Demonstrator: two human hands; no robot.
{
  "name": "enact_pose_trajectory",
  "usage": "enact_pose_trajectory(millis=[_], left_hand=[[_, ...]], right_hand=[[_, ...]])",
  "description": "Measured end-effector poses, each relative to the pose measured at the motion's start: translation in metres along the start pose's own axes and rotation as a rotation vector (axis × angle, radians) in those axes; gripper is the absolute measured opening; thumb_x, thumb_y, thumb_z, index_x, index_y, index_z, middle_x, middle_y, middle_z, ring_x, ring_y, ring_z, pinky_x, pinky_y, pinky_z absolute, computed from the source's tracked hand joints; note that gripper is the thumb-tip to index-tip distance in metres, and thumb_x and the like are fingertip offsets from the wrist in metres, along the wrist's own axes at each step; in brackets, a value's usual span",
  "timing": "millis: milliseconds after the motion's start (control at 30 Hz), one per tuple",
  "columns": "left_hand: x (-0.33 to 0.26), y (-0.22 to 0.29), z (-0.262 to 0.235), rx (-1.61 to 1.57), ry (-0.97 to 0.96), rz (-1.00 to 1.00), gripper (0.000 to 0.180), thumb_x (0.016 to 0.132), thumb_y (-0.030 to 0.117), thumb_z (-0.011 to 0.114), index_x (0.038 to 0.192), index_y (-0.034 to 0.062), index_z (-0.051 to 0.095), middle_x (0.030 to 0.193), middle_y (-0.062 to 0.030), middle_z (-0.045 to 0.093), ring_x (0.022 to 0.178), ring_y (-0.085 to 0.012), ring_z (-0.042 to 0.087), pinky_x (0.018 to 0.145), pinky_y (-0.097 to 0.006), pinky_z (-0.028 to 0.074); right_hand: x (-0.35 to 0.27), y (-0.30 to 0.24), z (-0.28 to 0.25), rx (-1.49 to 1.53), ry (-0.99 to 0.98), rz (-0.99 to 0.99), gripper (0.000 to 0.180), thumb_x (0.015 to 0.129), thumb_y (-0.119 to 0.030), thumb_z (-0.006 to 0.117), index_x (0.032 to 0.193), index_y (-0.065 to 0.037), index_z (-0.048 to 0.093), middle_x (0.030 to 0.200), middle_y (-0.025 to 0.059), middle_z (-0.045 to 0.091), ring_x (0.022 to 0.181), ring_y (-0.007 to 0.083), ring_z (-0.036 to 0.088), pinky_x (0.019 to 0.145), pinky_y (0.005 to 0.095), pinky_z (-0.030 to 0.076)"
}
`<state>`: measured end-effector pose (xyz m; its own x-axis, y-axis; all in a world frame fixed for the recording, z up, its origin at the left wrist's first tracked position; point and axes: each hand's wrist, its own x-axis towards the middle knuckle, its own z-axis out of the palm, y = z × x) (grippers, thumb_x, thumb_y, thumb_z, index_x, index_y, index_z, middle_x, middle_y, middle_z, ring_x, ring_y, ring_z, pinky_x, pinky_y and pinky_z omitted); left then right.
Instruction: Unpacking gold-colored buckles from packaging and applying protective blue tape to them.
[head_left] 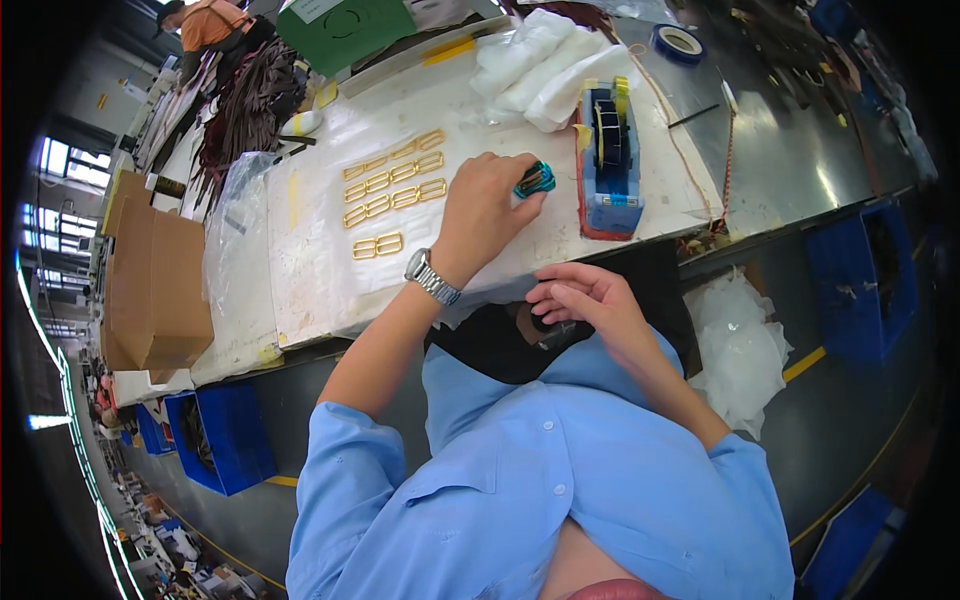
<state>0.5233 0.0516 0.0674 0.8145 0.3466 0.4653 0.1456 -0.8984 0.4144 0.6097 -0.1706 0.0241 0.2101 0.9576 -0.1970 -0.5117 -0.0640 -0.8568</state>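
My left hand (487,208), wearing a metal wristwatch, reaches over the white work surface. Its fingers close on a small shiny teal bundle (535,179) whose exact kind I cannot make out. Left of that hand, gold slider buckles (390,185) lie in several neat rows on a clear plastic sheet; a pair (377,246) sits nearer to me. My right hand (590,302) hovers at the table's front edge above my lap, its fingers loosely bent and apart, with nothing visible in them.
Right of my left hand stands a blue tape dispenser (610,170). White cloth-like wrapping (550,70) and a blue tape roll (677,45) lie behind it. A cardboard box (150,275) is at the left, a green box (345,32) at the back. A person (208,28) works at the far left.
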Motion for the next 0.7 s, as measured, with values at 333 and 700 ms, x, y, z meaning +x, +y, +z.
enact_pose_trajectory(millis=[333,700], left_hand=[[0.005,-0.006,0.017,0.285,-0.148,-0.125,0.026,0.089,0.017,0.079,0.109,0.0030,0.072,0.097,-0.0158,0.072,0.095,-0.0352,0.069,0.084,-0.047,0.056],[-0.002,-0.003,0.032,0.364,-0.121,-0.020,0.030,0.091,0.015,0.078,0.113,0.0001,0.065,0.103,-0.0167,0.069,0.100,-0.0344,0.066,0.086,-0.046,0.055]], right_hand=[[-0.005,0.030,-0.016,0.091,0.050,0.077,0.030,0.110,-0.018,0.063,0.133,0.001,0.069,0.116,0.0120,0.078,0.104,0.0164,0.076,0.093,0.0304,0.061],[-0.004,0.021,-0.011,0.056,0.033,0.052,0.030,0.110,-0.018,0.063,0.132,0.001,0.069,0.114,0.0111,0.078,0.103,0.0161,0.076,0.092,0.0301,0.061]])
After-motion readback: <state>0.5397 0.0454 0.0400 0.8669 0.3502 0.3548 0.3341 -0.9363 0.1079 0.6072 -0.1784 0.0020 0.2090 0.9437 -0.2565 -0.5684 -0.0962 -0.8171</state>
